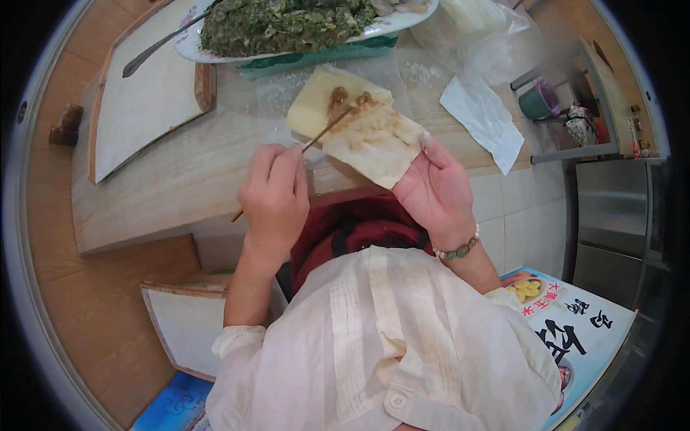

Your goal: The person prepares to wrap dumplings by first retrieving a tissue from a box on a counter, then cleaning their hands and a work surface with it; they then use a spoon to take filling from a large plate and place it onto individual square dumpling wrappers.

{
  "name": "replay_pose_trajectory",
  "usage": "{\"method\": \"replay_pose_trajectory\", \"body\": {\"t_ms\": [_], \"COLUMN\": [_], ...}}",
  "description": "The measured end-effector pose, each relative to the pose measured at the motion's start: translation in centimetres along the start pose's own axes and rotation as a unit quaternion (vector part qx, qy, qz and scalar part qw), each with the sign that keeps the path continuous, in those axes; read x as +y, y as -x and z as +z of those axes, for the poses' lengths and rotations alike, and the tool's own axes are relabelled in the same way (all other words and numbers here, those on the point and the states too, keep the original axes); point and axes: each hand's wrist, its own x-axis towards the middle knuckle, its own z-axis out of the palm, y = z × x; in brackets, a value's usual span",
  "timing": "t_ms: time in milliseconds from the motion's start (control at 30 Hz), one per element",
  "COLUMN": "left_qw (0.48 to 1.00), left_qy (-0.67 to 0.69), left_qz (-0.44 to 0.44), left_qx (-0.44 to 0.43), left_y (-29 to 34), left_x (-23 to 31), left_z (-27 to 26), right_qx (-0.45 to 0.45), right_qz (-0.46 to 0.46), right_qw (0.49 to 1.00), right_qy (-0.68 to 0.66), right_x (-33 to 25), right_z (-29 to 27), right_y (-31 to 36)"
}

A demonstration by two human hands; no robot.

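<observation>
My left hand [277, 188] is closed around a thin brown wooden stick [327, 133], like a single chopstick. Its tip touches dabs of brown paste [338, 98] on pale square dough wrappers. One wrapper [377, 147], smeared with light brown, lies over the palm side of my right hand [440, 188]; the thumb presses its edge and the other fingers are partly hidden beneath it. Behind it, a stack of yellowish wrappers [303, 108] rests on the table near its front edge.
Beyond the wrappers, an oval plate [188, 44] of chopped green filling [287, 27] stands on a green box [316, 63]. A metal spoon handle [162, 47] juts out leftward. A white board [147, 108] lies left; white paper [483, 122] and plastic bags [496, 43] lie right.
</observation>
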Motion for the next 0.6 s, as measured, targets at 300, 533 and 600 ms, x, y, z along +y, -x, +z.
{"method": "replay_pose_trajectory", "body": {"t_ms": [300, 533, 600], "left_qw": [0.996, 0.993, 0.992], "left_qy": [-0.058, -0.087, -0.107], "left_qz": [0.058, 0.076, 0.069], "left_qx": [-0.020, -0.013, -0.008], "left_y": [-1.3, -2.1, -2.5], "left_x": [0.5, 0.2, -0.2], "left_z": [-0.2, 0.5, 0.5], "right_qx": [0.049, 0.046, 0.048], "right_qz": [-0.001, -0.015, -0.018], "right_qw": [0.978, 0.957, 0.952], "right_qy": [0.203, 0.285, 0.303], "right_x": [-0.3, -0.5, -0.5], "right_z": [0.2, 0.1, 0.1], "right_y": [0.8, 1.3, 1.6]}}
